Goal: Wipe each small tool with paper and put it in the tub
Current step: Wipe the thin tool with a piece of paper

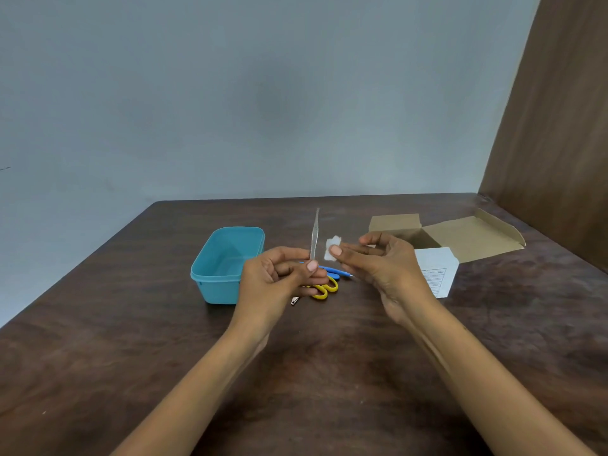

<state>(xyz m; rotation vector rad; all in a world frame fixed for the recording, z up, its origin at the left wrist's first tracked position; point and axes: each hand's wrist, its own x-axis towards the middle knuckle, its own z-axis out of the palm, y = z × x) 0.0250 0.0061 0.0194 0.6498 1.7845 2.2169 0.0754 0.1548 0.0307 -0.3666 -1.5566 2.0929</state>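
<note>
Two hands above the table: left hand (279, 274) pinching upright tweezers (315, 235), right hand (383, 261) pinching paper (331, 247) just beside.

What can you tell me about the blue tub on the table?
The tub is a light blue box with rounded corners, and it looks like plastic. It has a thicker rim around the top and no lid on it. It stands upright and open on the brown table, and the part of its inside that shows holds nothing. The left hand, which holds a thin metal tool, hides the tub's near right corner. Whether the hand touches it cannot be told.
</note>
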